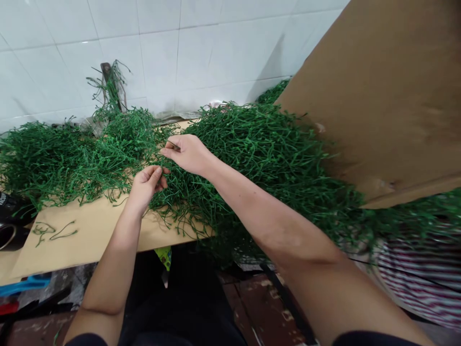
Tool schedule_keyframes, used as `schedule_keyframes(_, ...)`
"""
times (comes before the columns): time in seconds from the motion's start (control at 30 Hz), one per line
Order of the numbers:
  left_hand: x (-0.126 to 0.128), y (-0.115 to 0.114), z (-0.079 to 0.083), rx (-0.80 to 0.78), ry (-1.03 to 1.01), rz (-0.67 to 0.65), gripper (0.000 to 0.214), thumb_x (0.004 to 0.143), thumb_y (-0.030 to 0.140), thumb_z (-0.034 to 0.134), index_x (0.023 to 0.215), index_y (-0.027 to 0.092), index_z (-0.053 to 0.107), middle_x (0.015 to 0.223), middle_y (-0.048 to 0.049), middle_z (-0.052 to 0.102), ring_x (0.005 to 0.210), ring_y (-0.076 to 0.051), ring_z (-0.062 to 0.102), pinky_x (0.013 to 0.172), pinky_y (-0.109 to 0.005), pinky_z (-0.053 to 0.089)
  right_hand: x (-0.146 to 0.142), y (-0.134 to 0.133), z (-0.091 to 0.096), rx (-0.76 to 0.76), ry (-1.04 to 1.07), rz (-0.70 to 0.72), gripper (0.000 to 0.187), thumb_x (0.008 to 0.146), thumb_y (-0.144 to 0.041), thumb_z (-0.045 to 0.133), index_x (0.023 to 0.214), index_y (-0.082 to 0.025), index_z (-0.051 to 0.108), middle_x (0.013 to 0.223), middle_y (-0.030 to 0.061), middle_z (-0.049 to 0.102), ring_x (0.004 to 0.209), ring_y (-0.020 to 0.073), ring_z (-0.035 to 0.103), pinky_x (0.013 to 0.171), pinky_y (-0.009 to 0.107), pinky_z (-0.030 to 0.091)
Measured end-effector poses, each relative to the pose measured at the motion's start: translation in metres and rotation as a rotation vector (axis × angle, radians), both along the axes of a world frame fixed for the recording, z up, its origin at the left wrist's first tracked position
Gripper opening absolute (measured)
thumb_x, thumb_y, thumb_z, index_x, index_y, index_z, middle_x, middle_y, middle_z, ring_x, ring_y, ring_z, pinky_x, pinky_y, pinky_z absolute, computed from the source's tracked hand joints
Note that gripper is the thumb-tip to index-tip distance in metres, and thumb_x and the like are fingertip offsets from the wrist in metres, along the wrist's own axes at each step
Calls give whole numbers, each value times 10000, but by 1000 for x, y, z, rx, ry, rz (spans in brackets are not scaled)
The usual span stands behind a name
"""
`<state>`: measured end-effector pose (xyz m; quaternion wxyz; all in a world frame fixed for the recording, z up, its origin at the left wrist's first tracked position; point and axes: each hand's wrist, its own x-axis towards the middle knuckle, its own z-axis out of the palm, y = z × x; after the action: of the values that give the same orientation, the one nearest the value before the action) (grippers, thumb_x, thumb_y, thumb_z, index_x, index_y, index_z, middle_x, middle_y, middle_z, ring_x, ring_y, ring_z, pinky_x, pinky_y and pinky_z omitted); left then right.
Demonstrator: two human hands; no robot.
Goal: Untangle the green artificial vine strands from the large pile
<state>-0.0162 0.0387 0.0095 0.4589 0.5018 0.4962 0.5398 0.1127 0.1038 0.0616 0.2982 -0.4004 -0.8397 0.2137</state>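
Note:
My left hand (149, 185) is above the front of the board, thumb and fingertips pinched together on something too small to name. Just up and to the right of it, my right hand (185, 151) is closed, with a thin dark strip (174, 144) showing between its fingers; its kind does not show. Both hands hover at the edge of a large heap of thin green stems (252, 149) with small knobbed tips, which look like artificial plant stems. A looser heap of the same stems (122, 139) spreads to the left.
The stems lie on a tan cardboard sheet (90, 235), where a few loose ones (64, 234) sit front left. A large cardboard panel (389, 96) leans at the right. White tiled wall (158, 48) stands behind. A dark roll (12, 236), blue-handled tool (25, 284) and striped cloth (421, 274) are nearby.

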Motion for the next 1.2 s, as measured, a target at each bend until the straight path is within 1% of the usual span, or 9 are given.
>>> schedule_keyframes(0.17, 2, 6, 0, 95, -2, 7, 243, 750, 379, 633, 774, 151, 549, 583, 34, 545, 550, -67, 468, 532, -188, 364, 1, -4, -2, -34, -77, 20, 290, 810, -284, 552, 580, -157, 427, 534, -37, 395, 541, 68, 319, 557, 245, 238)
schedule_keyframes(0.47, 14, 16, 0, 109, 11, -35, 245, 818, 325, 570, 657, 157, 495, 547, 32, 540, 532, -68, 450, 555, -201, 338, 10, -6, -5, -95, -88, 101, 234, 779, -144, 500, 557, -162, 428, 504, -29, 442, 509, 70, 345, 534, 245, 263)
schedule_keyframes(0.57, 7, 23, -7, 97, -30, -28, 213, 838, 259, 529, 652, 161, 491, 479, 46, 504, 473, -66, 421, 526, -196, 313, 20, -6, -2, -79, -13, 101, 265, 809, -187, 502, 556, -166, 425, 490, -37, 377, 501, 64, 319, 526, 250, 261)
schedule_keyframes(0.73, -7, 40, -30, -34, -26, 270, 236, 857, 184, 436, 626, 165, 478, 433, 54, 456, 414, -67, 384, 506, -202, 308, 51, -2, 16, -170, 252, 23, 266, 844, -290, 542, 628, -183, 431, 500, -51, 308, 456, 48, 271, 485, 252, 235)
schedule_keyframes(0.83, -5, 48, -37, -51, 117, 240, 99, 792, 163, 538, 694, 151, 541, 600, 5, 586, 539, -88, 508, 619, -222, 397, 62, 1, 32, -185, 452, -124, 307, 850, -360, 554, 633, -200, 407, 497, -62, 244, 419, 38, 215, 446, 248, 189)
schedule_keyframes(0.93, 2, 45, -29, 0, 453, 180, 116, 733, 231, 637, 799, 142, 603, 831, -81, 657, 745, -174, 598, 742, -294, 430, 60, -1, 55, -114, 509, -257, 311, 865, -337, 539, 617, -202, 410, 499, -53, 264, 412, 36, 226, 431, 256, 210)
schedule_keyframes(1.03, 5, 32, -8, 20, 805, 128, 197, 790, 316, 571, 785, 138, 656, 857, -136, 669, 859, -281, 614, 828, -392, 416, 51, -5, 80, -18, 486, -320, 285, 873, -215, 523, 612, -192, 410, 532, -38, 337, 426, 26, 282, 438, 247, 261)
schedule_keyframes(1.1, 7, 23, 7, 66, 888, 130, 256, 822, 335, 528, 846, 129, 678, 908, -160, 671, 930, -317, 608, 885, -430, 397, 45, -6, 93, 20, 533, -240, 281, 879, -189, 503, 621, -193, 392, 553, -41, 349, 418, 16, 270, 417, 235, 244)
schedule_keyframes(1.2, 12, 18, 22, 222, 748, 155, 472, 787, 398, 591, 1161, 112, 576, 1168, -186, 598, 1081, -311, 556, 959, -433, 381, 35, -3, 102, -62, 658, -14, 286, 901, -217, 468, 630, -198, 379, 531, -55, 320, 393, 16, 216, 384, 224, 178)
